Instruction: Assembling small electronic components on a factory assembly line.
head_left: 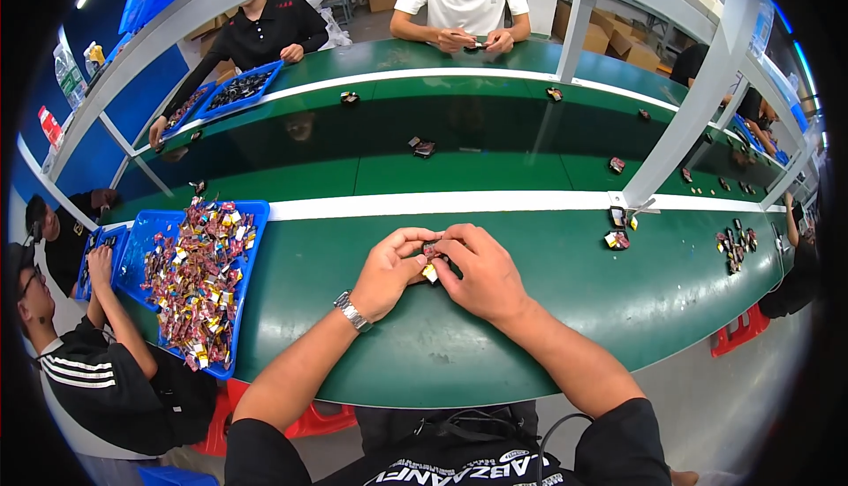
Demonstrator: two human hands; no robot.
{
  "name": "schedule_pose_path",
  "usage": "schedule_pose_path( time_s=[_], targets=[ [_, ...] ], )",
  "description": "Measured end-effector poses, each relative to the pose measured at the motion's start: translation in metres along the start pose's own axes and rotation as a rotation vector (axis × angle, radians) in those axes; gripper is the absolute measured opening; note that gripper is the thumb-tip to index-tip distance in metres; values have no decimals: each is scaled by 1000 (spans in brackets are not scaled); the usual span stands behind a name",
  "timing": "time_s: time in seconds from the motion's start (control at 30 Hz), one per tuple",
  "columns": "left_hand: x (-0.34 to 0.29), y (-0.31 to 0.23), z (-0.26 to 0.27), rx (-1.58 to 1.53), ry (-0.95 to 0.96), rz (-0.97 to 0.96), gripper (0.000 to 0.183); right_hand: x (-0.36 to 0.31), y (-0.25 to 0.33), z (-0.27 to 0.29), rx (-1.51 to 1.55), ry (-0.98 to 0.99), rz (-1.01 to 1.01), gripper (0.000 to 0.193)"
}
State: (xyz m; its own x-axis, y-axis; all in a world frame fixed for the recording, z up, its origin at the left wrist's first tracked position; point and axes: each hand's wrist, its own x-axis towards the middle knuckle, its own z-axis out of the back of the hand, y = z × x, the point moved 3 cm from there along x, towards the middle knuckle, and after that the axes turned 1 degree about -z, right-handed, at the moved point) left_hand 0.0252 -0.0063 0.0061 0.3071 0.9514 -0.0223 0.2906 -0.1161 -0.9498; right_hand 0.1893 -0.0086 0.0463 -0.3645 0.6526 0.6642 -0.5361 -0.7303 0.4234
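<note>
Here we are, both hands meeting over the middle of the green tabletop (548, 327), between the blue tray (257, 261) on my left and the scatter of parts on my right. My left hand (384, 274) is clamped with thumb and fingers on the small dark-red part (430, 252); my right hand (484, 274) closes on it from the other side, fingertips together. How firmly each one presses, I can't tell, with knuckles covering most of it! A yellow-and-white tab (430, 272) pokes out on the near side.

Now the danger: if my two grips pull unevenly, that tab could bend or tear, and a slipping thumb might drop the part onto this shiny surface. Watch the left elbow too: the heap (199, 274) is piled high in the tray, so a bump could spill some. Over right, two loose parts (617, 230) lie beside the upright post (687, 106), where a careless sweep might scatter them.
</note>
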Motion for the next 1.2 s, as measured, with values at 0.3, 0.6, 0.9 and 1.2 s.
schedule_pose_path(
  time_s=[0.3, 0.6, 0.9, 1.2],
  targets=[
    [1, 1, -1, -13, -25, 31, 27, -2, -3, -6, -19, -36, 2, 15],
    [1, 3, 3, 150, -136, -47, 17, -5, -7, -15, 215, -13, -129, 13],
    [2, 12, -2, 305, -159, -159, 20, -9, -25, -29, 557, 98, -668, 16],
    [2, 8, 0, 288, -149, -163, 25, -9, -39, -37, 697, 131, -751, 14]
  ],
)
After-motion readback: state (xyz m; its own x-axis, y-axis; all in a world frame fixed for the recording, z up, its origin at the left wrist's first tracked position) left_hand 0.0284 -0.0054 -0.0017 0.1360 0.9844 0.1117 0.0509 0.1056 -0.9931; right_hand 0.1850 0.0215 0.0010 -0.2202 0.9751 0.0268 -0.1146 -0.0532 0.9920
